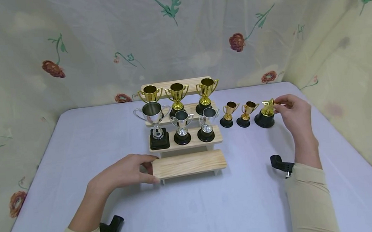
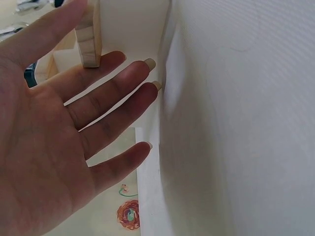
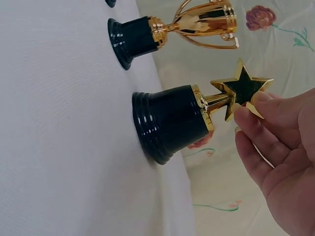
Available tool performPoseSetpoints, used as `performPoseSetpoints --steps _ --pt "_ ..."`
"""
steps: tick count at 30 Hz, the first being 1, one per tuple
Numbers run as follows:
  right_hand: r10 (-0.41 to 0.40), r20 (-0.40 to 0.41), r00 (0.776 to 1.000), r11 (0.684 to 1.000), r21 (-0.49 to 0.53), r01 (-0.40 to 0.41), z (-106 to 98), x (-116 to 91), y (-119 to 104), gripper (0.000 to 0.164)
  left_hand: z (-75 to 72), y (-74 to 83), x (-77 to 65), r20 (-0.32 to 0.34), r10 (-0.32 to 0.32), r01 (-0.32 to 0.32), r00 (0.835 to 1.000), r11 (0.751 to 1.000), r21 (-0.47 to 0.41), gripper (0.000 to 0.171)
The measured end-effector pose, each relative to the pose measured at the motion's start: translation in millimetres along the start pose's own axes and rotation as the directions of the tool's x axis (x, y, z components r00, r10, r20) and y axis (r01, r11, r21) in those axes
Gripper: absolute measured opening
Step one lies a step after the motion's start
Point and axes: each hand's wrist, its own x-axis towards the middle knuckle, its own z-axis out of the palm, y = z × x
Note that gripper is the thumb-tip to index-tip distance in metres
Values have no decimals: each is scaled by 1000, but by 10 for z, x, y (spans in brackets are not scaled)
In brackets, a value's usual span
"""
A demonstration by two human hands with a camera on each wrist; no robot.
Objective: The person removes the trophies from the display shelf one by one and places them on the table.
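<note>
Two holds at once: pinching the star trophy [image 3: 189, 108] by its star with the right fingers [image 3: 258, 132], at two o'clock from the front stand [image 1: 189, 164], and spanning that stand's nine-o'clock end between left fingers [image 2: 110, 93] and thumb. Careful! Could twist from so slim a hold and clip the small gold cup [image 3: 197, 22] at nine; could jolt the silver cups [image 1: 181, 120] at twelve by overpushing.

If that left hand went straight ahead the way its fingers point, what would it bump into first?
Most likely the front wooden step: its left end sits right by the left hand, between thumb and fingers. Whether they touch it is hard to tell.
</note>
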Motion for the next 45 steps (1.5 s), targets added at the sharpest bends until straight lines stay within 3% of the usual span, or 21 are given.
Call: performPoseSetpoints --steps 7,19,28,39,45 --pt "87 9 996 996 28 -88 21 28 53 30 -3 2 4 4 3 -3 1000 1000 -4 62" --pt "65 14 998 995 75 -66 28 17 60 30 18 7 13 9 -17 17 1000 1000 -8 56" --pt "98 48 994 992 71 -101 -14 1 47 35 11 25 5 6 -18 18 1000 1000 -16 56" --pt "113 -1 994 993 24 -113 -99 -12 26 40 7 27 7 13 -14 14 1000 1000 -20 52" --pt "84 -89 992 993 88 -76 -181 -45 -52 34 9 22 16 10 -21 22 1000 1000 -14 55"
